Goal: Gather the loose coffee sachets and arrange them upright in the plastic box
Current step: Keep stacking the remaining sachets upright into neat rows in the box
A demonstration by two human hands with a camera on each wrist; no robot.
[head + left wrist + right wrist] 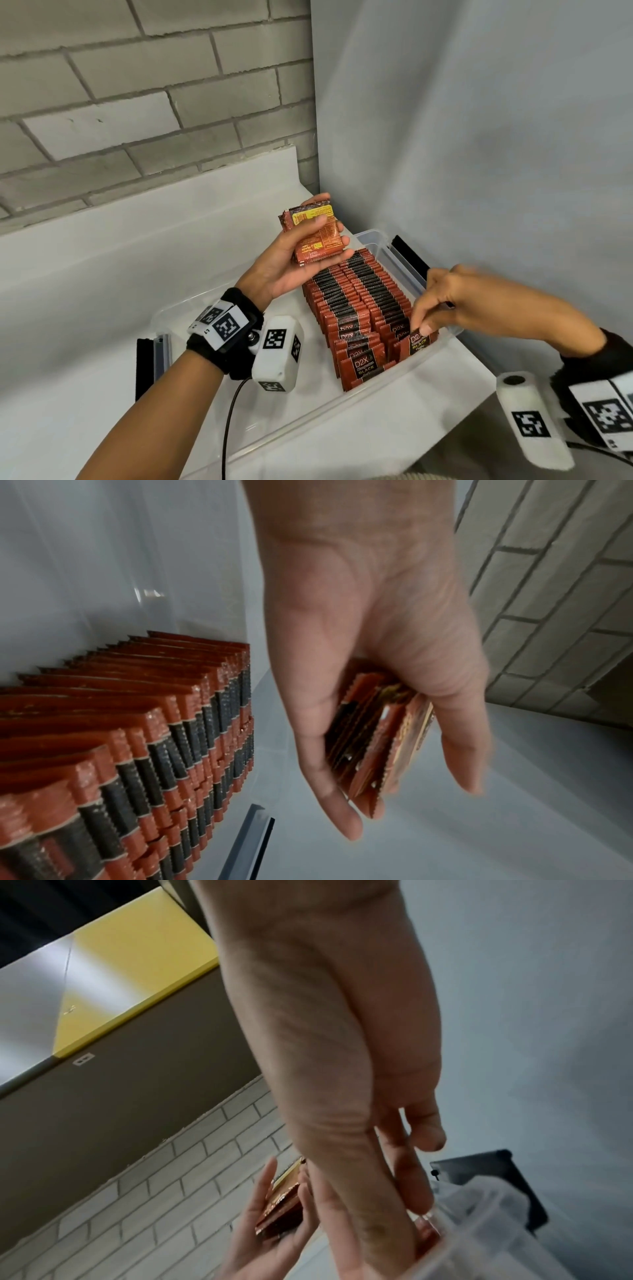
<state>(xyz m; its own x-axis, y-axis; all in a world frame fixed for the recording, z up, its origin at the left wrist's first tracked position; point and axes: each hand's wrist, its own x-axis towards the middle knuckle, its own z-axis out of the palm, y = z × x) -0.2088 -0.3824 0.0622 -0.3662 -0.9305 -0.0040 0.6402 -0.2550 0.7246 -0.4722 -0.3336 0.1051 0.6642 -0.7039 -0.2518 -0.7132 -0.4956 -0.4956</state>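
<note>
From the head view, the left hand (pixel 294 253) holds a small stack of sachets (pixel 317 236) above the clear plastic box (pixel 394 383), thumb curled over them. The right hand (pixel 455 298) pinches one sachet (pixel 419 344) at the near end of the upright rows (pixel 359 301).

The left wrist view shows the stack (pixel 377 737) clamped between thumb and fingers (pixel 462 750).

The right wrist view is blurred; fingertips (pixel 387 1240) reach down beside the box wall (pixel 486 1218).
</note>
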